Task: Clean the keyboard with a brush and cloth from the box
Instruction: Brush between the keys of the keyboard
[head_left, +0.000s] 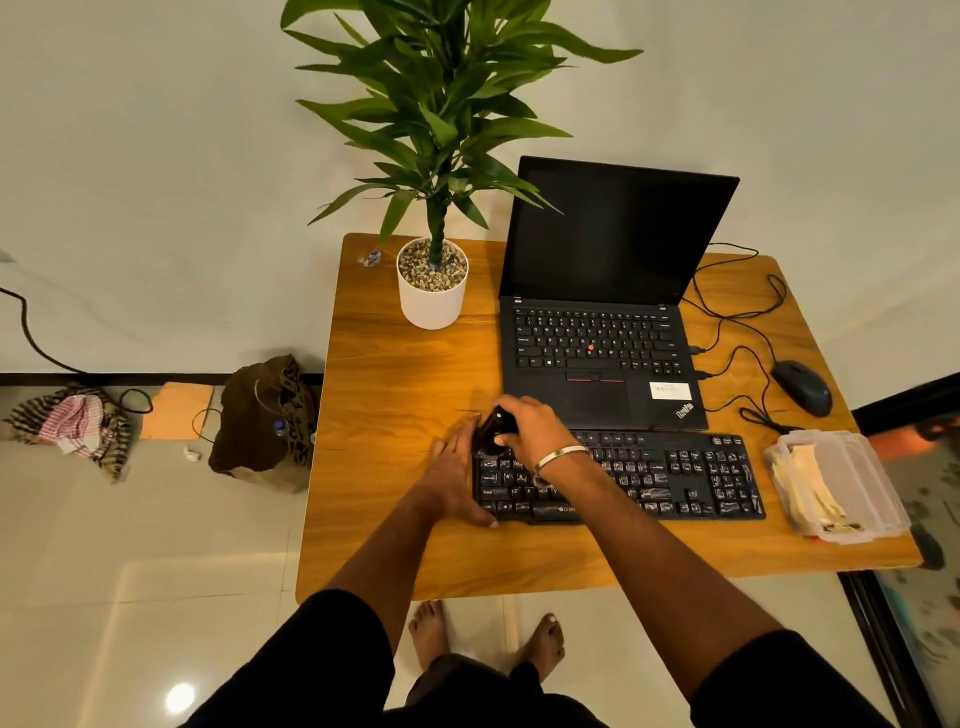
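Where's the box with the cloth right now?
In the head view, the clear plastic box sits at the table's right edge, just right of the keyboard and nearer than the mouse, with pale cloth inside.

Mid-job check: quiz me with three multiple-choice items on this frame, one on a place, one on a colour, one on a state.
1. The box sits where?
A. right of the keyboard
B. behind the laptop
C. on the floor

2. The plant pot is:
A. black
B. white
C. red

3. The right hand is:
A. flat on the table
B. on the mouse
C. gripping a black brush

Answers:
1 A, it stands past the keyboard's right end.
2 B, its wall is plain white.
3 C, fingers curl round the brush over the left keys; the left hand steadies the keyboard's left edge.
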